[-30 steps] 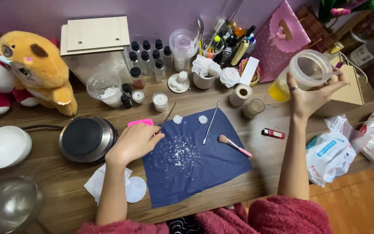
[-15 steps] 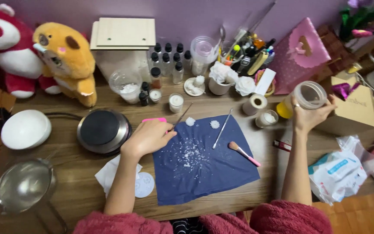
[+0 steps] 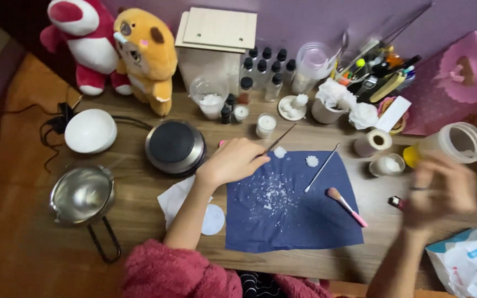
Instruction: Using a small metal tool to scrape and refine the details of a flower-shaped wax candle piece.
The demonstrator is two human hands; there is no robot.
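Note:
My left hand [image 3: 233,163] rests palm down on the upper left corner of a dark blue cloth [image 3: 293,226], fingers loosely bent and holding nothing; a pink thing peeks out beside it. White flakes [image 3: 274,196] are scattered over the cloth, with a thin metal stick [image 3: 320,168] and a pink-handled brush [image 3: 348,207] lying on it. My right hand [image 3: 443,190] is blurred at the right, just below a clear plastic jar [image 3: 459,142], and looks apart from it with the fingers spread.
A round hot plate [image 3: 175,146], a metal pot [image 3: 83,194] and a white bowl [image 3: 90,131] sit at the left. Two plush toys [image 3: 142,55], small bottles [image 3: 266,69], a tape roll [image 3: 374,143] and a white pack [image 3: 470,259] crowd the back and right.
My right hand came down from the raised clear jar, which now sits at the right edge. The view has shifted to the left. My left hand stayed on the cloth corner.

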